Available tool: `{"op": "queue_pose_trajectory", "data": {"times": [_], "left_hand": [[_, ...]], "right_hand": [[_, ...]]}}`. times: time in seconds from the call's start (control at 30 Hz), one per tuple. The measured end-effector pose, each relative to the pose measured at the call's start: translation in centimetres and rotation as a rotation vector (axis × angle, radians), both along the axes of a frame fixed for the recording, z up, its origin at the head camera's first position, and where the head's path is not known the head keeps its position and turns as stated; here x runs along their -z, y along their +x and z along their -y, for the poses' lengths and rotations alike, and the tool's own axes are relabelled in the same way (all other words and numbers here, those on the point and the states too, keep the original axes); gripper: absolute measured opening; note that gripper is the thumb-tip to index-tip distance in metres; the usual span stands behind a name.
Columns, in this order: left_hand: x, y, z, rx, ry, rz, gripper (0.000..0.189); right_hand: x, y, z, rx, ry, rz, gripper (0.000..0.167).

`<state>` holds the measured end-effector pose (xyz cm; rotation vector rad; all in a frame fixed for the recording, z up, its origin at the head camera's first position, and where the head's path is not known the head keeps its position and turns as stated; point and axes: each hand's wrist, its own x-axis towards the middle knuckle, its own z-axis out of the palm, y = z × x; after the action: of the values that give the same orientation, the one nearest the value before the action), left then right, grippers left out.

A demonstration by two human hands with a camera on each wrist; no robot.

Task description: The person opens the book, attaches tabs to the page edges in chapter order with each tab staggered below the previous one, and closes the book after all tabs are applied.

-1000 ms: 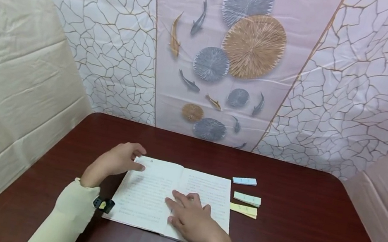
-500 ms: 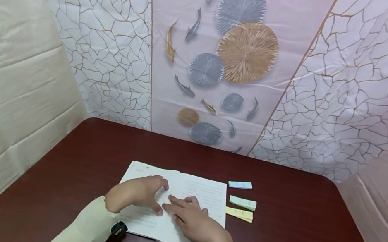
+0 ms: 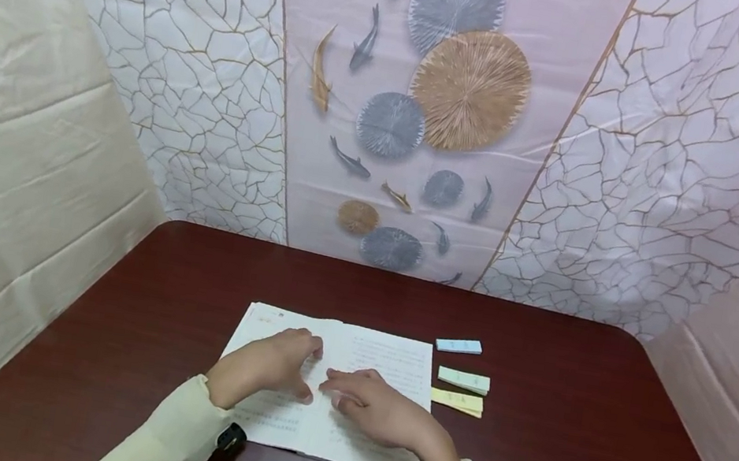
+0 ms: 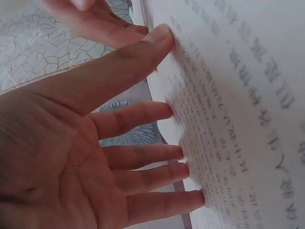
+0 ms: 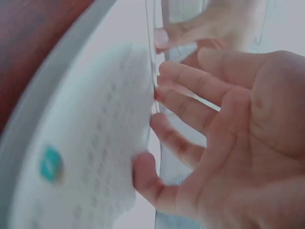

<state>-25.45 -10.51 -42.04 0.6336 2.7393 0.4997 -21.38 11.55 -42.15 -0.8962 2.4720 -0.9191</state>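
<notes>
The open book (image 3: 388,349) is touched by the left hand (image 3: 271,363) and right hand (image 3: 385,412), fingers loosely spread, nothing gripped; pressure is best applied evenly along the gutter (image 3: 307,428).

White book (image 3: 390,353) on a reddish-brown table (image 3: 563,419)
The book's pages carry rows of dark print — and one teal mark (image 5: 51,164) (rather blurred). Beside the book lie blue strips (image 3: 458,346), green strips (image 3: 464,380) and yellow strips (image 3: 456,400); behind it, a pink panel (image 3: 566,21) patterned with gold and grey discs and fish — flanked by white cloth (image 3: 202,102) veined in brownish-gold crackle.
</notes>
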Motion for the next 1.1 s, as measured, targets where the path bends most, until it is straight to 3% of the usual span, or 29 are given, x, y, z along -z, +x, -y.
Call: {"op": "queue_pose_trajectory", "data": {"times": [0.13, 0.23, 0.33, 0.47, 0.6, 0.83, 1.1], "left_hand": [[0.1, -0.1, -0.3, -0.021, 0.033, 0.006, 0.051], [0.1, -0.1, 0.1, -0.026, 0.058, 0.002, 0.051], [0.2, -0.2, 0.0, -0.012, 0.078, 0.005, 0.051], [0.4, -0.4, -0.1, -0.010, 0.077, 0.011, 0.052], [0.7, -0.6, -0.1, -0.004, 0.078, 0.010, 0.052], [0.5, -0.6, 0.0, -0.004, 0.075, 0.021, 0.052], [0.3, -0.6, -0.1, -0.007, 0.050, 0.017, 0.052]], "right_hand": [[-1.4, -0.3, -2.0, 0.108, -0.061, 0.008, 0.037], [-2.1, -0.9, -3.7, 0.252, -0.090, -0.034, 0.034], [-2.4, -2.0, -5.7, 0.376, -0.060, -0.087, 0.030], [-1.7, -4.2, -8.0, 0.453, 0.028, -0.112, 0.025], [-0.6, -6.0, -9.8, 0.460, 0.119, -0.178, 0.028], [0.7, -7.8, -11.5, 0.419, 0.335, -0.391, 0.038], [1.2, -8.9, -12.0, 0.325, 0.452, -0.460, 0.023]]}}
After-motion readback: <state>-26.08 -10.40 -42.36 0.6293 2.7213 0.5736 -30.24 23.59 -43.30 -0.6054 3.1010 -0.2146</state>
